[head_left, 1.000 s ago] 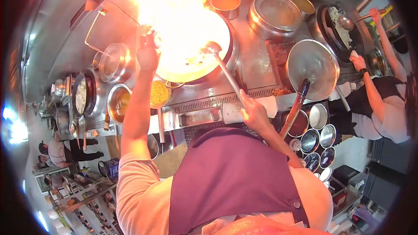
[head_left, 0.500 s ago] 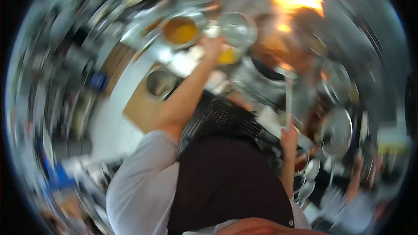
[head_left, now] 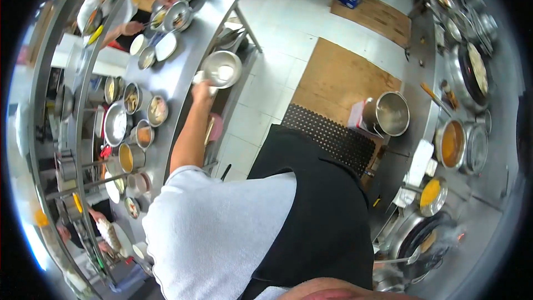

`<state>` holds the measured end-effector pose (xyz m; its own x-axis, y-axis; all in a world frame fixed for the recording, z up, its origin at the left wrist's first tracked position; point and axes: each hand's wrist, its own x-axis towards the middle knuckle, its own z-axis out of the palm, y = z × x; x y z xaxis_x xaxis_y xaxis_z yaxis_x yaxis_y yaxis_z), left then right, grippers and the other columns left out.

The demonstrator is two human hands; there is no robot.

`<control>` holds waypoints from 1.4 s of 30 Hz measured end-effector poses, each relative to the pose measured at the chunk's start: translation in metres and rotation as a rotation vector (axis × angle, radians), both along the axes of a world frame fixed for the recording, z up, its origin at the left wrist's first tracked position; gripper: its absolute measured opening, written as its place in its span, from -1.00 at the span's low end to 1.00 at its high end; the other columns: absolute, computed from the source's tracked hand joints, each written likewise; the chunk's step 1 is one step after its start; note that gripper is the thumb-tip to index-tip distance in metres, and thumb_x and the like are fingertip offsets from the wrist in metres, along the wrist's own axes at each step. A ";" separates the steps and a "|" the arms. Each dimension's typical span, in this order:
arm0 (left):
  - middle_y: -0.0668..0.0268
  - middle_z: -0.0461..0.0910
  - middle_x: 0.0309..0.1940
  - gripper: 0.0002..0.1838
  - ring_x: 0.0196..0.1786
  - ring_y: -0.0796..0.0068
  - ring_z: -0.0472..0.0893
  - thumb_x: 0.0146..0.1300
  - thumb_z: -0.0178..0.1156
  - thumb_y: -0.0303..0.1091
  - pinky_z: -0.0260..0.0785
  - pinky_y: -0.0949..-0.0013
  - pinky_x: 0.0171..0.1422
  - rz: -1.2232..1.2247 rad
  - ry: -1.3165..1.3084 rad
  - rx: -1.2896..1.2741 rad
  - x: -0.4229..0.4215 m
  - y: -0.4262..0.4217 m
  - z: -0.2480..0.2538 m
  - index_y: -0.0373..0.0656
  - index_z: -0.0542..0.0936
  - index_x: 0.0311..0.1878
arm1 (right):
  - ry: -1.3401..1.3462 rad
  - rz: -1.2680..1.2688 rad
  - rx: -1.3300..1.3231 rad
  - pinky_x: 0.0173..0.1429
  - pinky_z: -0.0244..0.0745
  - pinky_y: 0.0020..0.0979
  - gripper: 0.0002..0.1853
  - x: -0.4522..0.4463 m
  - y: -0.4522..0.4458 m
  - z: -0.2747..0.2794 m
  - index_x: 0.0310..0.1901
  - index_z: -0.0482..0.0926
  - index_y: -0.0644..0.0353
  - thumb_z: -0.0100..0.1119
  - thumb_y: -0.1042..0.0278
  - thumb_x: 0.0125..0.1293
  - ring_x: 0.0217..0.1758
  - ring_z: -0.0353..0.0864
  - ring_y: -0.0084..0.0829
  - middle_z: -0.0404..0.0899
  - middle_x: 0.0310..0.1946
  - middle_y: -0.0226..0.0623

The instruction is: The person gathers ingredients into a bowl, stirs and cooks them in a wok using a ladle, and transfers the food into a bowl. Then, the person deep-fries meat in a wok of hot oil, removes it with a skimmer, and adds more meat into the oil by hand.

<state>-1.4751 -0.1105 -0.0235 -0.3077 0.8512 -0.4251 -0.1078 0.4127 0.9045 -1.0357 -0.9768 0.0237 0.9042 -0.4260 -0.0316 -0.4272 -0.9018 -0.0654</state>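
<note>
My left arm reaches out to the left, and my left hand [head_left: 203, 92] is closed at the near side of a round metal pan [head_left: 223, 69]. A pale patch shows on the pan's inner bottom; I cannot tell if it is food or a reflection. Something white, like a cloth, shows by my fingers. The pan is beside the edge of a steel counter [head_left: 191, 39]. My right hand is out of view. At the lower right, a long-handled ladle [head_left: 414, 255] lies over a dark wok [head_left: 425, 239], its handle running behind my apron.
Bowls and pots of ingredients, such as a yellow-filled pot [head_left: 131, 157], crowd the counter behind shelf posts. Co-workers' hands [head_left: 132, 28] work beyond it. A large pot [head_left: 392, 113] stands right, near the stove line with a sauce pot [head_left: 451, 143]. A perforated mat [head_left: 327, 133] covers the floor.
My view has swung left from the stove to the counter. My left hand has carried the metal pan there. The tall flame is gone, and my right hand has left view.
</note>
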 end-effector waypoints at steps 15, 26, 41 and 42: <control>0.18 0.66 -0.12 -0.67 -0.20 0.23 0.68 0.27 0.33 -0.31 0.67 0.19 -0.16 -0.087 0.000 0.010 0.122 -0.031 -0.076 -0.31 0.63 0.01 | 0.122 0.071 0.166 0.46 0.38 -0.02 -0.35 0.061 -0.019 0.123 0.49 0.36 0.16 0.13 0.20 0.39 0.42 0.47 0.15 0.50 0.36 0.17; 0.23 0.68 -0.20 -0.62 -0.36 0.43 0.67 0.36 0.27 -0.33 0.55 0.37 -0.40 -2.018 -0.330 -0.349 0.618 -0.504 0.063 -0.24 0.59 0.19 | -0.342 -0.281 0.771 -0.04 0.61 -0.18 -0.23 0.160 -0.120 0.047 0.54 0.24 0.39 0.21 0.34 0.33 -0.16 0.72 -0.07 0.69 -0.09 0.10; 0.29 0.69 -0.27 -0.76 -0.29 0.36 0.68 0.32 0.33 -0.28 0.52 0.21 -0.30 -2.094 -0.126 -0.466 0.778 -0.831 0.044 -0.13 0.60 -0.02 | -0.331 -0.321 1.421 -0.35 0.55 -0.30 -0.25 0.118 -0.114 0.069 0.62 0.16 0.18 0.18 0.39 0.43 -0.47 0.60 -0.41 0.61 -0.30 -0.20; 0.24 0.69 -0.27 -0.77 -0.27 0.32 0.70 0.27 0.33 -0.40 0.54 0.19 -0.28 -2.049 -0.248 -0.423 0.771 -0.830 0.051 -0.21 0.60 -0.04 | -0.343 -0.300 1.216 -0.24 0.56 -0.31 -0.25 0.122 -0.117 0.058 0.61 0.17 0.17 0.18 0.40 0.43 -0.39 0.62 -0.37 0.64 -0.22 -0.12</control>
